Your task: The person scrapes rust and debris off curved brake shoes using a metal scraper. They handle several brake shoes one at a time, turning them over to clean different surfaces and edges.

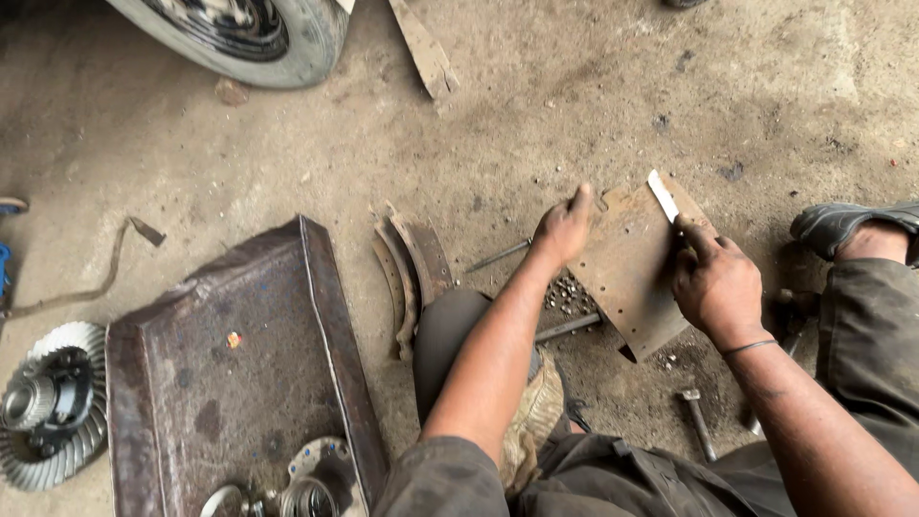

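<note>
Gripping the curved brake shoe (627,273) edge, left hand (563,230) closed; right hand (713,282) clasps a blade (662,195) atop it

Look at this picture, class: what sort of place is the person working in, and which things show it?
Probably a vehicle repair workshop: a tyre stands on the stained concrete floor, a toothed ring gear lies beside a rusty metal tray, and both hands hold a curved brake shoe.

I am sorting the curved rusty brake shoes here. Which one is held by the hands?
The wide rusty plate with rivet holes, between left hand and right hand. The two narrow curved shoes lie untouched beside the metal tray.
</note>
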